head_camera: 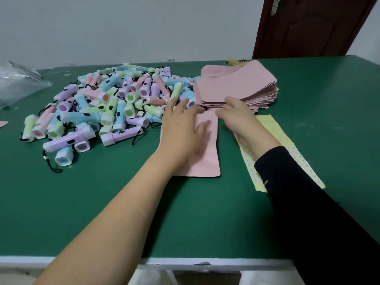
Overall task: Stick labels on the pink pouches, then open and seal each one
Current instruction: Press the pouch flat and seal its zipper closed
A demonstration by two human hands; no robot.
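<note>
Our left fingers (pixel 192 112), spread, are pressing the pink pouch (pixel 207 161) flat on the counter (pixel 102 202). Our right fingers (pixel 224 115) are curling at its top edge, though we cannot tell whether they are pinching it. In our judgement, even pressure is preventing slips beside the pouch stack (pixel 236 87) and label sheet (pixel 273 130).

Near half of the desk (pixel 102 202) is bare, w/ wide room from the front edge. The torch pile (pixel 107 108) blocks the far left; black cords (pixel 53 167) stick out on its near side. The pouch stack (pixel 236 87) sits just beside it, far centre. In front lie one flat pouch (pixel 205 161) & the label sheet (pixel 273 128), w/ a narrow gap btw them. Right side is open. A bag (pixel 18 85) fills the far-left corner.
</note>
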